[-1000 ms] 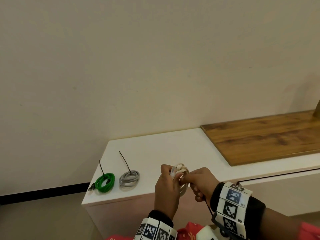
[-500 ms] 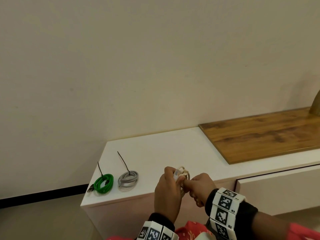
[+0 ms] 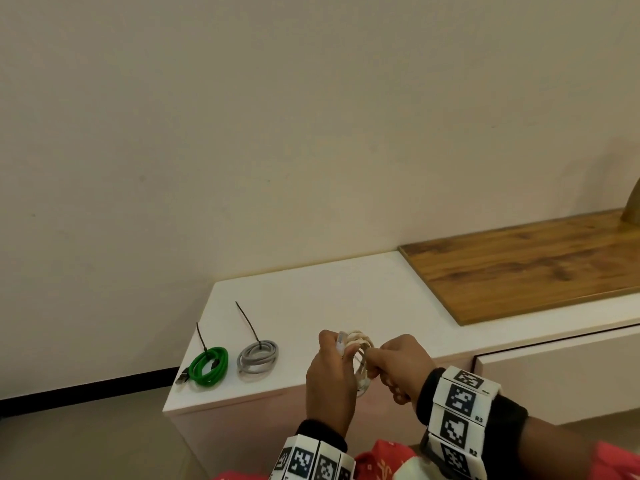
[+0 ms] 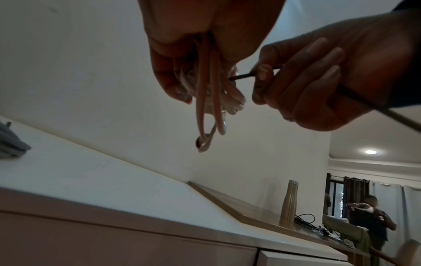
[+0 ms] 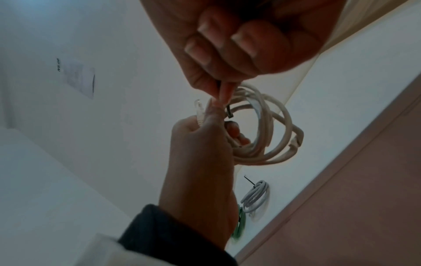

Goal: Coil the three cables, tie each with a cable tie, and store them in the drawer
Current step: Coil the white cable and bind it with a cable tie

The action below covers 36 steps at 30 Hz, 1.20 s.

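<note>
My left hand (image 3: 330,367) grips a coiled white cable (image 3: 362,344) above the front edge of the white cabinet top (image 3: 346,292); the coil (image 5: 268,133) hangs open in the right wrist view. My right hand (image 3: 398,362) pinches a thin black cable tie (image 4: 248,74) whose end runs into the coil (image 4: 209,93). The tie's head (image 5: 229,112) sits against the loops. A green coiled cable (image 3: 209,365) and a grey coiled cable (image 3: 258,356) lie tied on the cabinet's left end, each with a black tie tail sticking up.
A wooden board (image 3: 526,265) covers the cabinet top to the right. A drawer front (image 3: 561,368) below it looks closed. A metal bottle (image 4: 289,203) and dark cords stand farther right on the board. Another person (image 4: 373,217) stands in the background.
Both hands with the white coil have stayed in place above the cabinet's front edge; the right hand has drawn slightly closer to the left. The green and grey coils have not moved.
</note>
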Available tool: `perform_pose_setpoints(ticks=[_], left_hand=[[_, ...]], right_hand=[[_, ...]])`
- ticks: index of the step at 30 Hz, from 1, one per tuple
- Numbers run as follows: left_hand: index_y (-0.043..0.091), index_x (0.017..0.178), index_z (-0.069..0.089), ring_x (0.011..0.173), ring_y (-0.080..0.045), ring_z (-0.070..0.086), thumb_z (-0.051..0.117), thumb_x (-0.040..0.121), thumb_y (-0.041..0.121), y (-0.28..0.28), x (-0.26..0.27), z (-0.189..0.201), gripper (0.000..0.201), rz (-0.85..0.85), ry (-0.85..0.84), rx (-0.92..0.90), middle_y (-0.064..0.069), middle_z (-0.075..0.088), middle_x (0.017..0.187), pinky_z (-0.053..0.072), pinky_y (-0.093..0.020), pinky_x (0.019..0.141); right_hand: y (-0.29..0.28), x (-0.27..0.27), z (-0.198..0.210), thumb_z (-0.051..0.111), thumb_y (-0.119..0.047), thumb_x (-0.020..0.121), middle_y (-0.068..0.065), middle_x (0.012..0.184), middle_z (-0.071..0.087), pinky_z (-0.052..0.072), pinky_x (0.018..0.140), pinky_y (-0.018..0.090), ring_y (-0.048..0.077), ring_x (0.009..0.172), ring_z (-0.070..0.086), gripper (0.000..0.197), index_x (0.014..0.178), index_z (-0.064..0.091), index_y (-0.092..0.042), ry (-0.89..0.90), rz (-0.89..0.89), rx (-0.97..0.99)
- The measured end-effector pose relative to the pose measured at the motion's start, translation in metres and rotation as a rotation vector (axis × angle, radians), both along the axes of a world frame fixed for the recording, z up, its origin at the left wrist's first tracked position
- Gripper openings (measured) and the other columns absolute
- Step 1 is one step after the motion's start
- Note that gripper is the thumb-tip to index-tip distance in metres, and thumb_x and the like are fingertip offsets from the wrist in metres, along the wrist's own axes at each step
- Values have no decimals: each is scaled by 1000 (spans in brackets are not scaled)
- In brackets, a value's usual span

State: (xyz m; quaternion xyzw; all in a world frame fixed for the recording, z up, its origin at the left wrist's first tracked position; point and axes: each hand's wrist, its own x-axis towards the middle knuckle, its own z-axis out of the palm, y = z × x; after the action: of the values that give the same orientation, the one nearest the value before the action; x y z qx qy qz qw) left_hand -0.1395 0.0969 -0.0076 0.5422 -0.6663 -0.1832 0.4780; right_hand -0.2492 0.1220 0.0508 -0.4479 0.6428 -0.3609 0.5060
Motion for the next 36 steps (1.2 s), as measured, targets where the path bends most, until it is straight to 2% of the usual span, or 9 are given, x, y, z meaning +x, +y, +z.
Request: perform_pose_setpoints(ticks=[2, 4, 10, 14, 20, 23, 26, 32, 36], left_hand=[[12, 89, 37, 72, -30, 58, 46, 92, 25, -6, 8, -1, 16, 63, 72, 13, -10, 60, 79, 35, -26, 55], [9, 90, 39, 69, -35, 56, 47, 91, 24, -11, 17, -1, 17, 86, 117, 11, -10, 56, 71, 35, -31, 57], [12, 91, 39, 62, -21, 48, 46, 92, 26, -2, 9, 5, 16, 18, 28, -55, 3, 49, 66, 32, -18, 50], [17, 89, 41, 57, -14, 47, 34, 86, 48, 9, -4, 5, 31, 45, -182, -111, 2, 55, 70, 28, -13, 49], [21, 80, 38, 42, -6, 40, 38, 82, 39, 11, -3, 5, 19, 108, -421, -229, 4, 53, 52, 24, -14, 40], [22, 83, 39, 50, -6, 39, 24, 88, 57, 13, 0, 2, 38, 44, -321, -137, 10, 46, 60, 16, -6, 48], [17, 94, 46, 69, -14, 48, 15, 73, 72, 12, -3, -3, 66, 21, -198, -57, 7, 50, 78, 29, -16, 53], [20, 107, 38, 78, -16, 56, 45, 89, 40, 15, -1, 0, 28, -13, 8, -30, 5, 55, 88, 37, -11, 58], [26, 118, 33, 78, -1, 56, 46, 90, 33, 16, 2, 5, 31, -44, 75, -3, 19, 50, 85, 45, -13, 66]], right_hand=[[1, 0, -1, 52, 2, 73, 2, 35, 31, 19, 38, 14, 11, 28, 21, 34, 41, 50, -5, 3, 25, 5], [0, 1, -3, 52, 3, 74, 3, 35, 33, 20, 38, 15, 11, 29, 23, 33, 42, 50, -5, -2, 44, 14], [-2, 3, -5, 53, 0, 73, 1, 33, 33, 19, 38, 13, 11, 26, 22, 29, 44, 51, -3, -26, -4, 60], [2, 2, -8, 55, -6, 75, 1, 33, 32, 20, 39, 14, 10, 26, 22, 28, 48, 53, -2, -43, -27, 128], [-1, 0, -7, 55, -6, 82, -2, 31, 35, 24, 35, 13, 7, 24, 25, 27, 55, 57, -2, -212, -82, 185], [-2, 4, -5, 55, 0, 81, -1, 32, 40, 26, 36, 14, 8, 26, 30, 15, 67, 62, 1, -286, -96, 166], [-1, 5, -5, 51, 2, 81, -1, 35, 43, 30, 40, 17, 8, 30, 35, 18, 67, 61, -1, -342, -87, 136], [-1, 9, -3, 42, 5, 82, 5, 51, 52, 40, 49, 23, 14, 44, 44, 25, 66, 58, -4, -482, -91, 95], [1, 12, -8, 42, 6, 85, 3, 54, 53, 39, 51, 23, 12, 48, 46, 26, 70, 59, -7, -475, -42, 32]])
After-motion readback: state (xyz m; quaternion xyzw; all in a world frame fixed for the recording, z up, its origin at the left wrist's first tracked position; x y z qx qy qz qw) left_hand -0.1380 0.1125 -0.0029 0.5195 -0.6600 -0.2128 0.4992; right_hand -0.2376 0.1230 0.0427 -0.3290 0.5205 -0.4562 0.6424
